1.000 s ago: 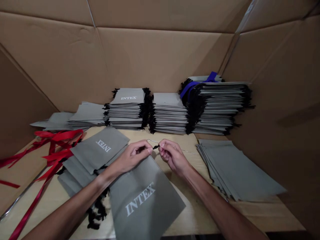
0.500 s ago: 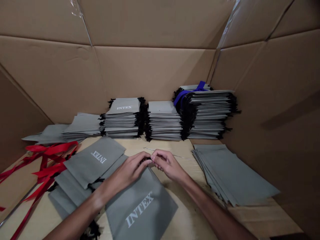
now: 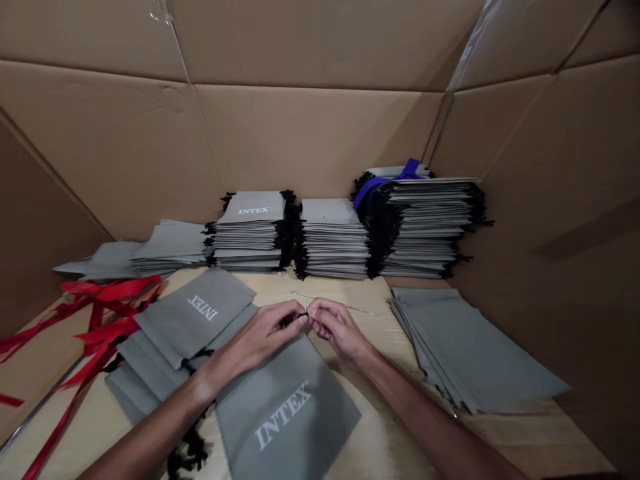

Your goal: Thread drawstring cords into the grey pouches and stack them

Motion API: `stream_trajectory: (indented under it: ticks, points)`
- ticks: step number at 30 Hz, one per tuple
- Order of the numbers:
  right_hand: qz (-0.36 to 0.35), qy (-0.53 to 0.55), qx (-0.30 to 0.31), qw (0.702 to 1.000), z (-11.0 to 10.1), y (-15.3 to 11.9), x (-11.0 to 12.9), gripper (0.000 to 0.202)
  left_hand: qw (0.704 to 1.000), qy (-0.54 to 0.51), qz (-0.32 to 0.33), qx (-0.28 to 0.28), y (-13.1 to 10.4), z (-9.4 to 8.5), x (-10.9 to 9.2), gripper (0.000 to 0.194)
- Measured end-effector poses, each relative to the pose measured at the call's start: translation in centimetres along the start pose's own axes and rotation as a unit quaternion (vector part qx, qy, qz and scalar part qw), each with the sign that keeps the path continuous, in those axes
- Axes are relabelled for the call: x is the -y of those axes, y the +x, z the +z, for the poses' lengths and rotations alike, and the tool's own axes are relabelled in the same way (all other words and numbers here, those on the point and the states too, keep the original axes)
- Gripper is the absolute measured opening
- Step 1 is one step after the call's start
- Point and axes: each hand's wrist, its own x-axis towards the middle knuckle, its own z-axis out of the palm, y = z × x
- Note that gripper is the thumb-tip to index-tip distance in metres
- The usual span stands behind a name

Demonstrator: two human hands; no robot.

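A grey drawstring bag (image 3: 295, 413) printed INTEX lies right in front of me, its top corner under my fingers. My left hand (image 3: 275, 327) pinches a short piece of black cord (image 3: 305, 315) at that corner. Meeting it fingertip to fingertip, my right hand (image 3: 333, 323) pinches the same cord; most of the cord is hidden by the fingers. Just behind my hands a thin wire needle (image 3: 360, 309) with a looped end lies on the table. To the left, several grey bags with black cords (image 3: 195, 317) overlap, partly under my left forearm.
Tall stacks of corded bags (image 3: 335, 247) stand against the cardboard wall (image 3: 320, 133), a blue ribbon (image 3: 385, 183) on the right one. Flat grey bags (image 3: 475, 353) lie at right, more (image 3: 170, 247) at back left. Red ribbons (image 3: 105, 327) tangle at far left.
The whole view has shifted slightly, so things sit a little further right. Both hands stay together at the bag's corner, with a bit of black cord now showing between the fingertips.
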Motion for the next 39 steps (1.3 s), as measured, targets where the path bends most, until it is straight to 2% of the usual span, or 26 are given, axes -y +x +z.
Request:
stream_trajectory:
  ticks: [4,7,10,21,28,31,34,37,39]
  points:
    - [0.0,-0.002,0.008,1.0,-0.1,0.0,0.2,0.032,0.998,-0.055,-0.011,-0.001,-0.2,0.3,-0.4,0.033]
    - [-0.003,-0.004,0.011,1.0,-0.4,0.0,0.6,0.033,0.995,-0.091,-0.019,0.021,-0.3,0.4,-0.7,0.033]
    - [-0.004,-0.01,0.014,1.0,-0.7,0.0,0.9,0.037,0.996,-0.084,-0.023,0.029,-0.3,0.3,-0.8,0.035]
    - [-0.011,-0.022,0.017,1.0,-0.5,0.3,0.7,0.049,0.997,-0.072,-0.035,0.0,-0.1,0.1,-0.3,0.04]
    - [-0.066,-0.068,0.005,0.995,-0.8,0.1,1.3,0.051,0.994,-0.109,-0.029,-0.012,0.1,0.0,-0.2,0.039]
    - [-0.096,-0.12,0.009,0.988,-1.0,-0.1,1.7,0.051,0.992,-0.116,-0.039,0.007,0.3,-0.4,-0.5,0.038]
    - [-0.096,-0.138,0.003,0.986,-1.0,-0.1,1.8,0.05,0.986,-0.142,-0.067,0.048,0.3,-1.4,-0.3,0.036]
    - [-0.082,-0.133,-0.025,0.987,-0.9,0.1,1.6,0.05,0.968,-0.183,-0.133,0.107,0.0,-2.7,-0.1,0.05]
    - [-0.078,-0.123,-0.044,0.988,-1.0,0.4,1.4,0.051,0.955,-0.215,-0.164,0.126,-0.2,-3.4,-0.3,0.057]
